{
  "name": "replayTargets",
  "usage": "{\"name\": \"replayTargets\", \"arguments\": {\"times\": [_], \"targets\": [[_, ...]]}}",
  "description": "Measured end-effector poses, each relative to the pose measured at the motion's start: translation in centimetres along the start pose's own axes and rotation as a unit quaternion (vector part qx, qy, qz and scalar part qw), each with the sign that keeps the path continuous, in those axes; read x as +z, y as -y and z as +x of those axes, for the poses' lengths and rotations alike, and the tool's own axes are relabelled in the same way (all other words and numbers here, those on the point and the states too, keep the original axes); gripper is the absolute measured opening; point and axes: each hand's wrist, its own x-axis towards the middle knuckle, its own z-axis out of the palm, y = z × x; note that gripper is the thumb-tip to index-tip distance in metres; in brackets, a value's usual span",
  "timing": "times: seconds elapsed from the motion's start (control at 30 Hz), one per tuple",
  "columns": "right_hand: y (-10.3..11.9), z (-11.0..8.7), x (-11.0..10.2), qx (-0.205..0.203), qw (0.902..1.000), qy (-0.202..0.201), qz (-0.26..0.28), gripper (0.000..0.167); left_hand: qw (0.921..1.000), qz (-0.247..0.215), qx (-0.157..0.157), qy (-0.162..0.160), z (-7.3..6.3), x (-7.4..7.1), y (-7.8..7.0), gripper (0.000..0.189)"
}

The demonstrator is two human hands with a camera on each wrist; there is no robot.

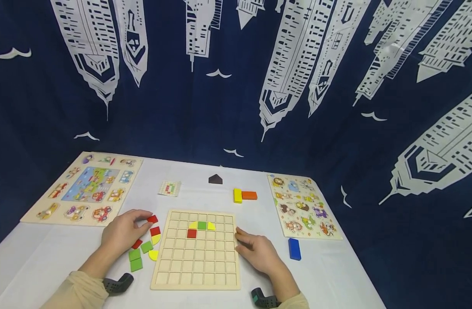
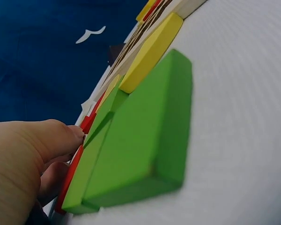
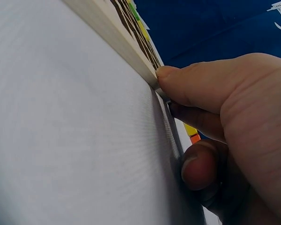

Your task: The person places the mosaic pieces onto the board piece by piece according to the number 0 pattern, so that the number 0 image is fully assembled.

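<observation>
Thumb and fingers of my left hand point(image 1: 124, 229) pinch a small red tile point(image 1: 152, 219) just left of the wooden grid board point(image 1: 199, 274). Beside this hand lie loose tiles: a red square point(image 1: 155, 231), yellow rounded pieces point(image 1: 153, 255) and green squares point(image 1: 136, 264), which loom large in the left wrist view. In the board's upper rows sit a green square point(image 1: 202, 225) between two yellow rounded tiles, with a red square point(image 1: 191, 234) below left. My right hand point(image 1: 259, 253) touches the board's right edge with thumb and fingertips, its thumb point(image 3: 192, 84) at the rim.
A small pattern card point(image 1: 169, 188) lies behind the board, near a dark house-shaped piece point(image 1: 215, 179). Yellow point(image 1: 237, 195) and orange point(image 1: 249, 195) blocks lie farther right. Picture puzzles stand at left point(image 1: 116, 206) and right point(image 1: 278, 206); a blue block point(image 1: 294, 249) is by the right one.
</observation>
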Motion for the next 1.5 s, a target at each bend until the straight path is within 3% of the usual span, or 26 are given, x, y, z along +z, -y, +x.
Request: {"name": "replayTargets", "arguments": {"times": [0.37, 0.47, 0.7, 1.03, 1.27, 1.5], "targets": [[-0.3, -0.1, -0.2, -0.009, 1.0, -0.004, -0.001, 0.041, 0.9999, -0.011, 0.003, -0.005, 0.1, 0.0, -0.6, 0.035], [-0.3, -0.2, -0.1, -0.008, 1.0, 0.0, 0.001, 0.041, 0.9997, -0.012, 0.017, -0.014, -0.1, 0.0, -0.8, 0.033], [-0.2, -0.2, -0.1, -0.003, 1.0, 0.001, -0.002, 0.041, 0.9964, -0.018, 0.071, -0.042, -1.0, 0.5, -2.4, 0.027], [-0.2, -0.1, -0.2, -0.016, 0.9999, -0.002, -0.004, 0.041, 0.9837, -0.035, 0.174, -0.029, -3.3, 3.0, -5.8, 0.021], [-0.4, 0.1, -0.1, -0.022, 0.9997, -0.005, -0.006, 0.041, 0.9624, -0.063, 0.264, -0.002, -3.8, 4.3, -6.0, 0.023], [-0.4, 0.0, -0.1, -0.013, 0.9999, -0.003, -0.004, 0.042, 0.9594, -0.041, 0.279, 0.012, -3.5, 4.9, -5.6, 0.015]]}}
